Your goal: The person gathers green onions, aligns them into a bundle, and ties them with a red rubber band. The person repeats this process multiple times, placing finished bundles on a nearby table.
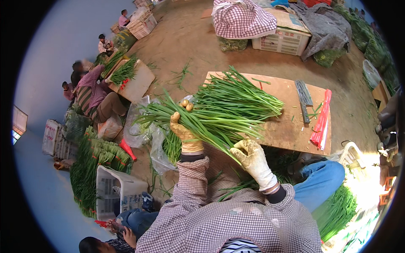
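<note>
My left hand point(185, 126), in a stained work glove, is closed around a bunch of long green garlic chives point(218, 121), leaves to the left and pale stems to the right. My right hand point(251, 155), in a dirty white glove, has its thumb and forefinger at the end of a few stalks slanting down from that bunch. Behind the bunch, a larger pile of chives point(240, 95) lies on a wooden board point(278, 136). Right of the pile rest a cleaver point(303, 98) and a bundle of red strips point(322, 120).
Plastic bags point(139, 126) sit left of the board. A white crate point(107, 189) stands lower left, beside tied chive bundles point(91, 164). One person point(95, 95) sits at another board at left; another point(126, 234) is at lower left. A covered crate point(284, 41) stands beyond the board.
</note>
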`<state>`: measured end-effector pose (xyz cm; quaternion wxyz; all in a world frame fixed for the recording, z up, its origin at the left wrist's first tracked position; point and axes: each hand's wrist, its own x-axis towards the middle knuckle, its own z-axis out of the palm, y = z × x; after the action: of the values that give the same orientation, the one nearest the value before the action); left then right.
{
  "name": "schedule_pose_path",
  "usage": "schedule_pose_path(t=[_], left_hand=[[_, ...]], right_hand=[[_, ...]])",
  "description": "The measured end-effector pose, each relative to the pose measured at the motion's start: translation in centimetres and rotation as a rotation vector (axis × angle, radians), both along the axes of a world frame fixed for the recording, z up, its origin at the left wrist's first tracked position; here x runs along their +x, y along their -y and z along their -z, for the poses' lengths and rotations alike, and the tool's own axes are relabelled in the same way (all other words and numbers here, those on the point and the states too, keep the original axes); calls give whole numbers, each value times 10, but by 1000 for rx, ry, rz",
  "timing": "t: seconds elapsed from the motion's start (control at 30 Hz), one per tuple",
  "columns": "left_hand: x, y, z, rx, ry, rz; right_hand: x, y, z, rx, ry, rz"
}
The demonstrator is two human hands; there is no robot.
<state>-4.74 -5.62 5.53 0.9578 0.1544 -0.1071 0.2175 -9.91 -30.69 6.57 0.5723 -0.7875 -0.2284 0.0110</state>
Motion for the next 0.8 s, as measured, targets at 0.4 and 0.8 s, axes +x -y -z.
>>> schedule_pose_path(t=[0.4, 0.8], left_hand=[[-3, -11, 15, 2, -73, 82], [-9, -66, 16, -75, 81, 85]], right_hand=[[-14, 9, 0, 623, -690, -174], [-13, 135, 67, -971, 159, 2]])
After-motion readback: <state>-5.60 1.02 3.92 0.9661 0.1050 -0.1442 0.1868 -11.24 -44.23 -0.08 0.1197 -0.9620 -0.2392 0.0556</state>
